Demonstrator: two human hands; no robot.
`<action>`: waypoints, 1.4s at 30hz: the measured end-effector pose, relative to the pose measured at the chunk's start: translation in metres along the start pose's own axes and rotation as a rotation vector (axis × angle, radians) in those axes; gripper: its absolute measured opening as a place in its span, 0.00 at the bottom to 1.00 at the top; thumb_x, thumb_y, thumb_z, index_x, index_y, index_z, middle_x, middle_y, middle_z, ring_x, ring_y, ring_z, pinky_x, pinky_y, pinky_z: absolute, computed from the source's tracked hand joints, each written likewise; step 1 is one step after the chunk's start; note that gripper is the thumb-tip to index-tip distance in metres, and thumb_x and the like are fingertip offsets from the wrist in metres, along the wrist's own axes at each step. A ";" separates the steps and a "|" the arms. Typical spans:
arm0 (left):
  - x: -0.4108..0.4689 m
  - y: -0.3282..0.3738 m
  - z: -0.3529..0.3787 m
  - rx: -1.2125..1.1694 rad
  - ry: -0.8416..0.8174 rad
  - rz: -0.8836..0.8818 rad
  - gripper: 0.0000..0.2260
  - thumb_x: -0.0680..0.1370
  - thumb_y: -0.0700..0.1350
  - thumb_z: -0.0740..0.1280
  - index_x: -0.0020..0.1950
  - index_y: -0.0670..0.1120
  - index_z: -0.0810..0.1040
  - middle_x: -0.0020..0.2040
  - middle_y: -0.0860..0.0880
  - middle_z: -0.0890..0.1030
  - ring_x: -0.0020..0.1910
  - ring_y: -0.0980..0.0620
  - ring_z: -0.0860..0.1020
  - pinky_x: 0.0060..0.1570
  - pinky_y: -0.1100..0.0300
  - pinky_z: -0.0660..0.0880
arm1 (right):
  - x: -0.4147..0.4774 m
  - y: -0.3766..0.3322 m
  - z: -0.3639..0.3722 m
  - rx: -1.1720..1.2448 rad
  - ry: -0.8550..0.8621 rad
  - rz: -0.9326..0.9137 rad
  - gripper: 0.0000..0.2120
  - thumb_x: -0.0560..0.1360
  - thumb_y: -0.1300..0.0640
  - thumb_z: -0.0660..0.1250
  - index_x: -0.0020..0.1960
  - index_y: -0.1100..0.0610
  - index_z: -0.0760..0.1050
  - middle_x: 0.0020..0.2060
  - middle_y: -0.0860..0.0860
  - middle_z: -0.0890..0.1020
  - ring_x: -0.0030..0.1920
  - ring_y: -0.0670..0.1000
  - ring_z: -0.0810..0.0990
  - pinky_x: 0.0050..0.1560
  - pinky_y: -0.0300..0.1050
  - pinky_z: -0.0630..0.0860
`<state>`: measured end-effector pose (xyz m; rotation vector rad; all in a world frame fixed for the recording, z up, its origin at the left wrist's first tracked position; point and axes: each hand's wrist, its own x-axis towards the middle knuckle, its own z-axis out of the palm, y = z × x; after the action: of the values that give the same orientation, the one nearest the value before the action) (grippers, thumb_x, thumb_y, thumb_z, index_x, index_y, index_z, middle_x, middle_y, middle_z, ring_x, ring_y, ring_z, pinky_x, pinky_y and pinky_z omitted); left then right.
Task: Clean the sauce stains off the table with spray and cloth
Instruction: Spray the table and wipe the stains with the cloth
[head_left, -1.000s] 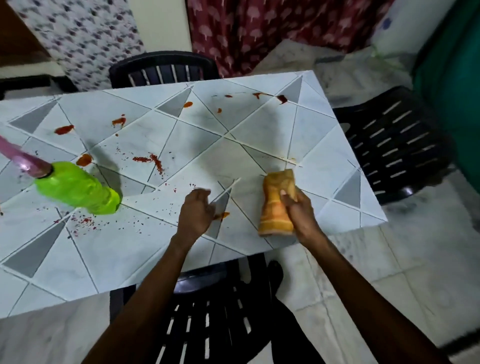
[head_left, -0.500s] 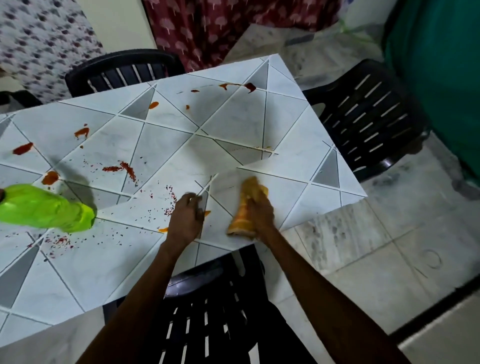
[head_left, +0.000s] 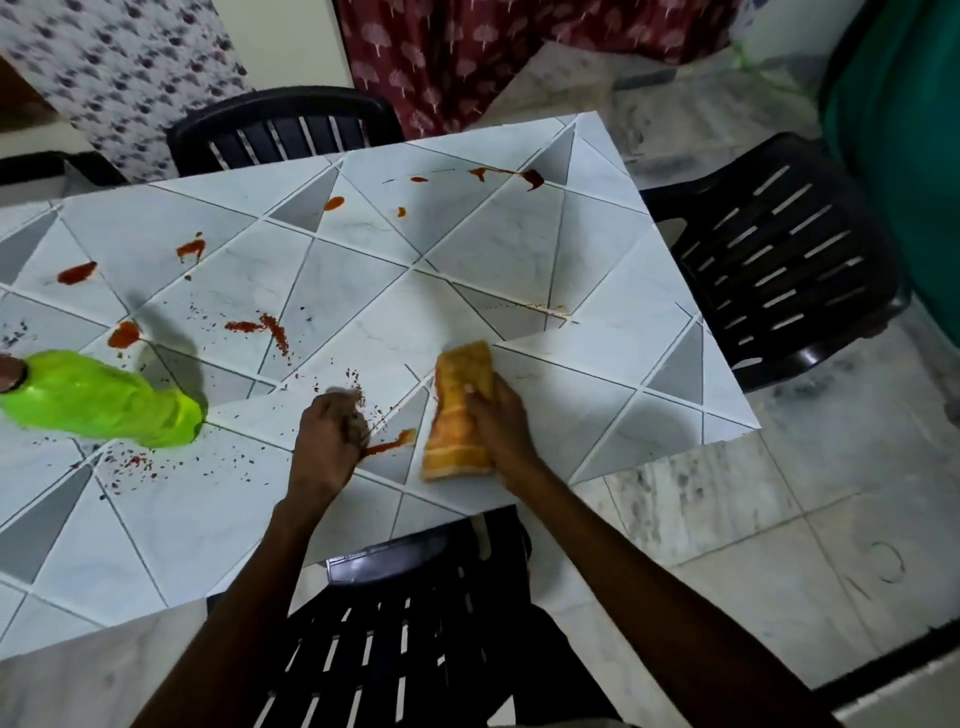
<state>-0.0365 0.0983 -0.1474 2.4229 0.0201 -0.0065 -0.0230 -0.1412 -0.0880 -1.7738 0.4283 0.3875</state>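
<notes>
My right hand (head_left: 498, 426) grips a folded orange cloth (head_left: 460, 410) and presses it on the white tiled table (head_left: 597, 364) near the front edge. Just left of the cloth lies a red sauce streak (head_left: 389, 444). My left hand (head_left: 330, 441) rests on the table beside that streak, fingers curled and holding nothing. A green spray bottle (head_left: 104, 400) lies on its side at the far left. More sauce blots (head_left: 260, 327) and fine red specks spread over the left and far parts of the table.
A black slatted chair (head_left: 410, 623) stands under the table's front edge below my arms. Another black chair (head_left: 779, 249) stands at the right side and a third (head_left: 280, 130) at the far side. Marble floor lies to the right.
My right hand has slid the cloth forward and back near the front edge, uncovering the red streak beside it. The left hand has stayed in place. The view has shifted.
</notes>
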 end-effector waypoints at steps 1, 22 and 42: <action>-0.001 -0.006 -0.003 -0.006 -0.022 0.013 0.14 0.73 0.30 0.64 0.56 0.42 0.79 0.51 0.43 0.78 0.41 0.47 0.78 0.45 0.59 0.79 | -0.002 0.005 -0.015 0.012 0.047 -0.012 0.19 0.76 0.49 0.67 0.65 0.55 0.77 0.59 0.56 0.83 0.58 0.57 0.81 0.61 0.55 0.77; -0.071 -0.154 -0.113 0.204 -0.021 -0.042 0.24 0.74 0.52 0.62 0.66 0.40 0.74 0.63 0.38 0.75 0.61 0.38 0.73 0.62 0.49 0.70 | -0.027 -0.018 0.228 -0.100 0.116 0.005 0.19 0.82 0.52 0.61 0.72 0.52 0.71 0.65 0.56 0.79 0.63 0.61 0.77 0.61 0.48 0.72; -0.101 -0.200 -0.179 0.331 -0.076 -0.077 0.30 0.72 0.58 0.60 0.65 0.39 0.74 0.63 0.37 0.76 0.62 0.36 0.74 0.63 0.46 0.70 | -0.091 -0.005 0.175 -0.078 0.376 0.070 0.14 0.82 0.54 0.63 0.64 0.59 0.76 0.58 0.60 0.81 0.55 0.58 0.78 0.55 0.46 0.71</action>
<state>-0.1412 0.3656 -0.1433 2.7495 0.0836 -0.1477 -0.1066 0.0376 -0.0819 -1.9153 0.7504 0.1181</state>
